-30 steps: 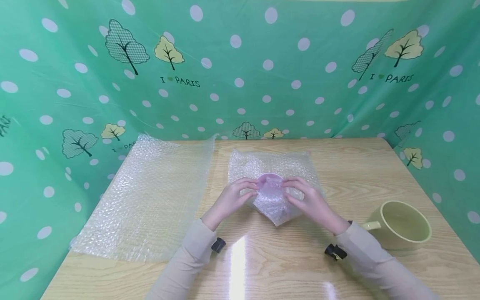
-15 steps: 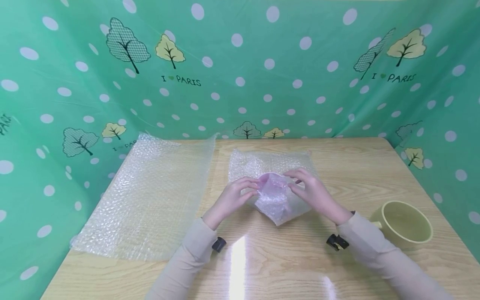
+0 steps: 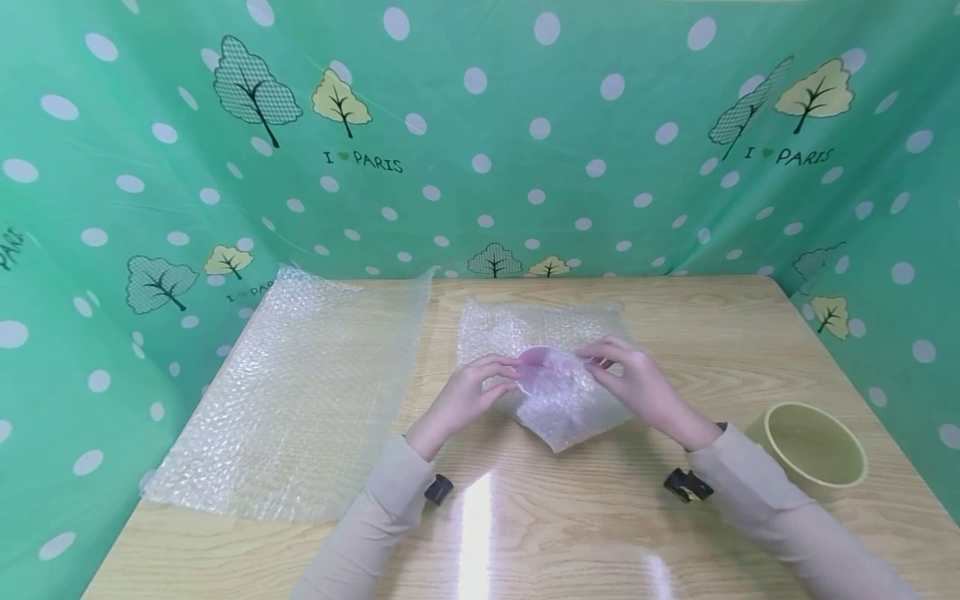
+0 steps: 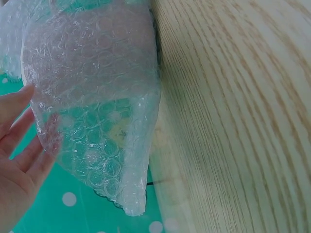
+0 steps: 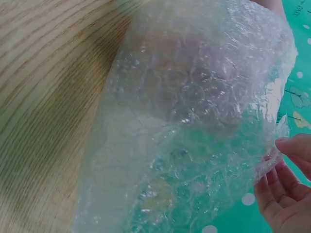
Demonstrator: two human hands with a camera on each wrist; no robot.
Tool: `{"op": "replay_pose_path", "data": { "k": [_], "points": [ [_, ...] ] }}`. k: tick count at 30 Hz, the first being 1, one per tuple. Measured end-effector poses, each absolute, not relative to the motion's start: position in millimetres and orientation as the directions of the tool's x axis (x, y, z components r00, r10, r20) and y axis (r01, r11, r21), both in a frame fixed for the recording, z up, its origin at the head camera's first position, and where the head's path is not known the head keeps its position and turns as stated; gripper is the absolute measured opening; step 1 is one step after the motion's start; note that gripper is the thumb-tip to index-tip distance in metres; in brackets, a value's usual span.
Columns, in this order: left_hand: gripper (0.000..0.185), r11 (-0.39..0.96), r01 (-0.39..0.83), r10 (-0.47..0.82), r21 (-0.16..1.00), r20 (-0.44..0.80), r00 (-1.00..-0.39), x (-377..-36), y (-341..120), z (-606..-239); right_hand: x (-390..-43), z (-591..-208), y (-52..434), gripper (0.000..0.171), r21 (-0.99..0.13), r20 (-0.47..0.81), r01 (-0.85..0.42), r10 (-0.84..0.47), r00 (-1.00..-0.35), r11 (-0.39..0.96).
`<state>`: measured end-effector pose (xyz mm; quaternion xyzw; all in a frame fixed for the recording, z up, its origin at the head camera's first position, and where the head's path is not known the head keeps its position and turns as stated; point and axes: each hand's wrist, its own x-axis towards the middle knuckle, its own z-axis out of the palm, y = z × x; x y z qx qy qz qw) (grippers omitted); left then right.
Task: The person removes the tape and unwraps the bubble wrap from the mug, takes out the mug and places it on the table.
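Note:
A pink round-rimmed cup (image 3: 534,355) stands at the middle of the table, its front and sides covered by bubble wrap (image 3: 561,410). My left hand (image 3: 474,390) holds the left side of the cup's rim through the wrap. In the left wrist view the thumb lies on the near side of the bubble wrap (image 4: 92,121), fingers behind it. On the other side, my right hand (image 3: 637,383) pinches an edge of the wrap, slightly away from the cup. The right wrist view shows that crumpled edge between thumb and fingers. The cup's lower body shows only dimly through the bubbles.
A large flat bubble wrap sheet (image 3: 300,400) covers the table's left part. At the right, close to my right forearm, stands a yellow-green mug (image 3: 816,450). A green dotted curtain (image 3: 480,125) hangs behind the wooden table (image 3: 570,533) and along its sides.
My right hand has moved right from the cup's rim, drawing the wrap's edge with it, so the flap over the cup spreads rightward. My left hand has stayed at the rim.

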<state>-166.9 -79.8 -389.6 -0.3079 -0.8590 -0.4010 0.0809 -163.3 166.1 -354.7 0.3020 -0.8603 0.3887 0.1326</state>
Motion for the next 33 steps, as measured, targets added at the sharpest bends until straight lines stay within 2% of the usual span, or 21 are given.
{"op": "replay_pose_path", "data": {
  "k": [27,33],
  "points": [
    [0.013,0.490,0.588,0.466,0.643,0.377,-0.801,-167,-79,-389,-148,-348,191,0.021,-0.642,0.405,-0.574,-0.412,-0.816,0.508],
    [0.012,0.492,0.584,0.464,0.645,0.373,-0.803,-167,-79,-389,-143,-346,196,0.019,-0.637,0.403,-0.593,-0.443,-0.801,0.492]
  ]
}}
